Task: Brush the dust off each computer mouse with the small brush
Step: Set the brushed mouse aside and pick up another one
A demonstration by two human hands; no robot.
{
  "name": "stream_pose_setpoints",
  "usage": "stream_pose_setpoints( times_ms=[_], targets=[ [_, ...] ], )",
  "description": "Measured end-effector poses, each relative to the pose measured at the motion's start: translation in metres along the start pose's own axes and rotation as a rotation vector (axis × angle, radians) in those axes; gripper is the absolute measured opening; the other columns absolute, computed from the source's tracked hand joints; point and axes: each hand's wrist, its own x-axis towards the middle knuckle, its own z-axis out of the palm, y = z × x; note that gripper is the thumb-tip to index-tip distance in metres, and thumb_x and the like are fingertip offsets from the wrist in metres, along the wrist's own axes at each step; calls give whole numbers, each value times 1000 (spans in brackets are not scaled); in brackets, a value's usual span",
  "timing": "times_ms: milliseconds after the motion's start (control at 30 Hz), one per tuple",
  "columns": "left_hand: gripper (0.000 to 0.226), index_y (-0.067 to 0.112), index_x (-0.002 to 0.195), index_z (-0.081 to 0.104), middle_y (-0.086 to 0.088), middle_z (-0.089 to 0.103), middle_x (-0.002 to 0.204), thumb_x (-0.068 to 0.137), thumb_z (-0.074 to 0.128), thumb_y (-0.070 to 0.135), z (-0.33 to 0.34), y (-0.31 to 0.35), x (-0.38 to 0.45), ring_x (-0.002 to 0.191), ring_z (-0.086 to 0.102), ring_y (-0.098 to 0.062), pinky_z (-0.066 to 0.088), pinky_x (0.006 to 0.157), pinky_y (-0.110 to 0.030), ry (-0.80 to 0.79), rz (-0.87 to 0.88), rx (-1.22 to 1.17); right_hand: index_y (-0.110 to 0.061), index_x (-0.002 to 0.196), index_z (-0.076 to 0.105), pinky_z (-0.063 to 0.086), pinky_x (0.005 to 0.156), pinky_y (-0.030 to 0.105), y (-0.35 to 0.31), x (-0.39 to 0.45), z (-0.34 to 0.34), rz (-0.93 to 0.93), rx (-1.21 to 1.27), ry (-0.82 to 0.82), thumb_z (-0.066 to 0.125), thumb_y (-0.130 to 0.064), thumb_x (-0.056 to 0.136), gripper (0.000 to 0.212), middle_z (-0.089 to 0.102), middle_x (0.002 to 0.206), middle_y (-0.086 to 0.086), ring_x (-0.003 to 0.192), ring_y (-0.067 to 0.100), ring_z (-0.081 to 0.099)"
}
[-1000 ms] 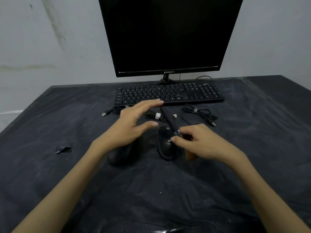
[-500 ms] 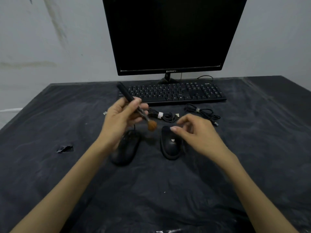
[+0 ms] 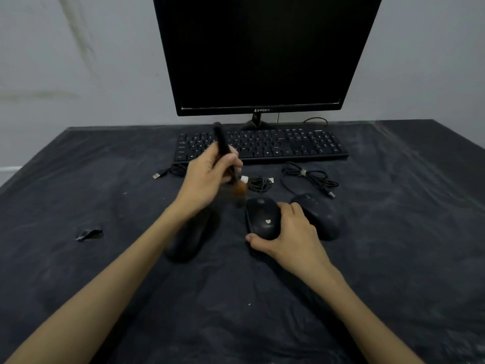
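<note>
Near the table's (image 3: 78,285) middle, our right hand (image 3: 290,239) grips the middle mouse (image 3: 262,218) steady while our left hand (image 3: 207,179) pinches the small brush (image 3: 228,158), ready to sweep.

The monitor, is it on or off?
Seemingly off or blank: the monitor screen is uniformly black, with no picture or glow showing.
</note>
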Motion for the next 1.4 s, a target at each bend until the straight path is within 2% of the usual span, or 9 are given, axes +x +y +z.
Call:
stream_pose_setpoints(
  times_ms=[100,200,367,467,600,767,933,1233,1400],
  targets=[
    [12,18,100,53,2,68,90,102,42,15,3,9,-5,90,68,-11,55,77,-26,-147,-22,-150,-19,131,42,45,88,36,1,1,-5,-16,9,-42,72,-54,72,74,41,118,-3,112,25,52],
    [14,16,99,54,-1,67,89,101,42,10,7,-2,-12,92,66,-18,56,85,-32,-323,0,2,-23,132,42,47,89,36,3,3,-9,-41,20,-84,73,-53,70,75,40,113,-7,110,21,52],
    [15,23,95,55,3,68,88,101,45,12,-1,-8,2,88,67,-12,55,82,-30,-111,81,160,-28,136,41,46,91,35,8,5,-10,-34,78,-112,76,-51,68,80,39,110,-9,109,21,51],
    [14,17,99,52,-2,66,92,102,40,11,10,-3,-7,95,66,-13,54,85,-30,-222,37,0,-27,136,40,45,90,32,8,6,-9,-35,73,-116,76,-50,68,80,39,112,-9,109,20,51],
    [14,18,99,56,2,68,91,101,44,10,4,-16,-3,95,67,-17,52,93,-47,-239,82,253,-26,142,34,44,89,31,7,7,-8,-22,54,-122,74,-51,70,87,36,116,-8,112,22,50],
    [15,18,100,52,1,67,92,102,39,10,7,-2,-8,99,66,-15,54,89,-35,-231,50,-3,-24,146,30,45,93,32,7,6,-8,-17,50,-124,72,-52,71,91,36,120,-7,114,21,50],
    [11,14,99,57,-3,69,91,99,47,10,-7,-9,-6,92,67,-19,53,89,-45,-269,174,318,-24,147,28,44,94,32,5,6,-10,0,7,-148,71,-55,73,91,35,126,-4,117,23,48],
    [15,16,99,55,-3,68,92,101,43,8,-4,6,-10,94,68,-16,54,78,-25,-178,100,-94,-11,122,49,41,91,33,-12,7,-5,11,-278,-42,63,-72,69,83,43,125,4,122,22,35],
    [11,12,100,57,0,69,92,99,47,7,2,-12,-6,88,68,-14,53,90,-42,-234,202,251,-11,121,49,41,92,33,-10,7,-6,5,-243,-46,64,-69,71,78,42,123,4,120,21,38]
  ],
)
